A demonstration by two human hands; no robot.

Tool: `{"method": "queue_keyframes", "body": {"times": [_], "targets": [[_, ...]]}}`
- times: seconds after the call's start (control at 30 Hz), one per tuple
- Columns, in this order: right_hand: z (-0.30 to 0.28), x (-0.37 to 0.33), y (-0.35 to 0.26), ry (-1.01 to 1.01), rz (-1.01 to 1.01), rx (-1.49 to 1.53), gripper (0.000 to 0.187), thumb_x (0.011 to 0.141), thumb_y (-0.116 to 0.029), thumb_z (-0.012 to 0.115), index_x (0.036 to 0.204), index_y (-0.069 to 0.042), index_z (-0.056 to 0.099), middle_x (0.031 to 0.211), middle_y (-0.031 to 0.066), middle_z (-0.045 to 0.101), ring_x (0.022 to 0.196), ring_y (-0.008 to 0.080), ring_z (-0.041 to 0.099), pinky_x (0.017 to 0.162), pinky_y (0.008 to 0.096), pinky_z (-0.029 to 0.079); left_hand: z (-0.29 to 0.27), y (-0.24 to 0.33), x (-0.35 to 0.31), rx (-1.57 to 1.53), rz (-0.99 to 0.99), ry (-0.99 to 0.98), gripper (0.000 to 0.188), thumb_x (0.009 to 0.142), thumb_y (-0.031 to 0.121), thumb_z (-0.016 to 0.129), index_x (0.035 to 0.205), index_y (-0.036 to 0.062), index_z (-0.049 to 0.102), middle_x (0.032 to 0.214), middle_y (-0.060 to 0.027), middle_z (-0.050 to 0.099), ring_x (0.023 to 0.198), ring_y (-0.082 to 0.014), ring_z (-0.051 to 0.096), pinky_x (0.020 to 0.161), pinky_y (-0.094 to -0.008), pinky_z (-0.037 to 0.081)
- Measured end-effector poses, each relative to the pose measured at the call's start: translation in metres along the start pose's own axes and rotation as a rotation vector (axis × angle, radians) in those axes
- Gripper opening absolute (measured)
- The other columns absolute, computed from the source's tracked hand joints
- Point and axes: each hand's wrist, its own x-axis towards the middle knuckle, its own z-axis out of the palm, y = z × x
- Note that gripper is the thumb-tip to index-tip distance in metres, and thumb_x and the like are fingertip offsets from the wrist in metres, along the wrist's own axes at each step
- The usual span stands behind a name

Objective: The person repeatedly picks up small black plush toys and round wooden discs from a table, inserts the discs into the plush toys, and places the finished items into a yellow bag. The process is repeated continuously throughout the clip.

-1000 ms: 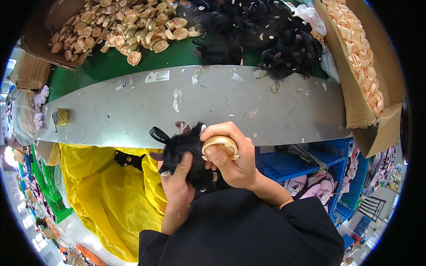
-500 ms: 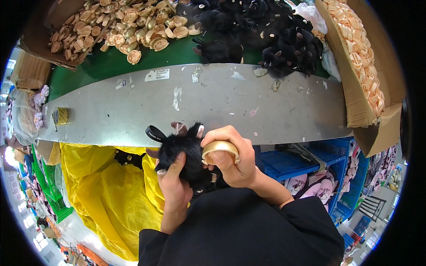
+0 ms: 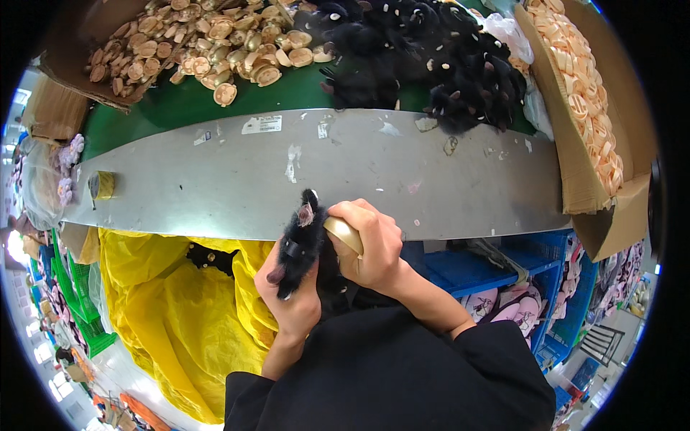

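My left hand (image 3: 291, 305) is closed round a black plush toy (image 3: 300, 237) with pinkish-brown patches and a black loop strap. The toy is held up in front of me, by the near edge of the metal table. My right hand (image 3: 370, 244) grips a gold, dome-shaped plastic shell (image 3: 343, 235), its rounded side toward the toy. Shell and toy are side by side; whether they are joined is hidden by my fingers. Part of the toy's dark body lies behind the hands.
Gold shell pieces (image 3: 215, 50) are heaped at the far left, several black plush toys (image 3: 467, 86) at the far right. A cardboard box (image 3: 575, 179) holds peach plastic parts (image 3: 593, 115). Yellow tape (image 3: 102, 185) stands on the metal table (image 3: 237, 172). A yellow bag (image 3: 165, 323) and blue crates (image 3: 460, 269) flank me.
My left hand has turned the plush toy, so its strap and patches now face up. My right hand has tilted the gold shell toward the toy. The view has shifted slightly.
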Motion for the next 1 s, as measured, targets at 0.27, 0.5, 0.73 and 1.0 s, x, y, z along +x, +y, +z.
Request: {"method": "queue_keyframes", "body": {"times": [0.27, 0.5, 0.73, 1.0], "targets": [[0.001, 0.004, 0.000, -0.223, 0.093, 0.146, 0.041, 0.091, -0.021, 0.066, 0.125, 0.000, 0.055, 0.098, 0.0212, 0.061, 0.082, 0.0368, 0.061, 0.070, 0.0439, 0.052, -0.007, -0.001, 0.004, -0.128, -0.183, -0.023, 0.013, 0.096, 0.004, 0.066, 0.108, -0.0027, 0.067, 0.092, 0.0019, 0.066, 0.085, -0.0058, 0.057, 0.074, -0.0221, 0.047], [0.004, 0.001, 0.003, -0.396, 0.109, 0.228, 0.046, 0.091, -0.035, 0.069, 0.123, -0.003, 0.059, 0.086, 0.0170, 0.055, 0.069, 0.0306, 0.051, 0.060, 0.0406, 0.043, -0.031, -0.013, 0.003, -0.098, -0.272, -0.142, 0.017, 0.098, 0.016, 0.068, 0.103, -0.0006, 0.069, 0.088, 0.0009, 0.067, 0.084, -0.0045, 0.057, 0.072, -0.0249, 0.049], [-0.002, -0.005, -0.001, -0.195, 0.430, 0.295, 0.039, 0.083, -0.035, 0.073, 0.095, -0.002, 0.057, 0.080, 0.0020, 0.051, 0.066, 0.0108, 0.046, 0.059, 0.0266, 0.037, -0.051, -0.022, 0.002, -0.296, -0.536, -0.269, 0.025, 0.098, 0.024, 0.070, 0.100, -0.0005, 0.068, 0.089, -0.0002, 0.065, 0.081, -0.0052, 0.057, 0.069, -0.0238, 0.048], [0.003, 0.005, -0.011, -0.195, 0.663, 0.794, 0.053, 0.094, -0.056, 0.059, 0.100, -0.005, 0.046, 0.063, -0.0037, 0.038, 0.052, 0.0043, 0.033, 0.047, 0.0211, 0.025, -0.043, -0.028, -0.010, -0.424, -0.480, 0.150, 0.034, 0.097, 0.031, 0.073, 0.109, 0.0004, 0.063, 0.094, -0.0012, 0.065, 0.083, -0.0063, 0.059, 0.070, -0.0229, 0.049]]}}
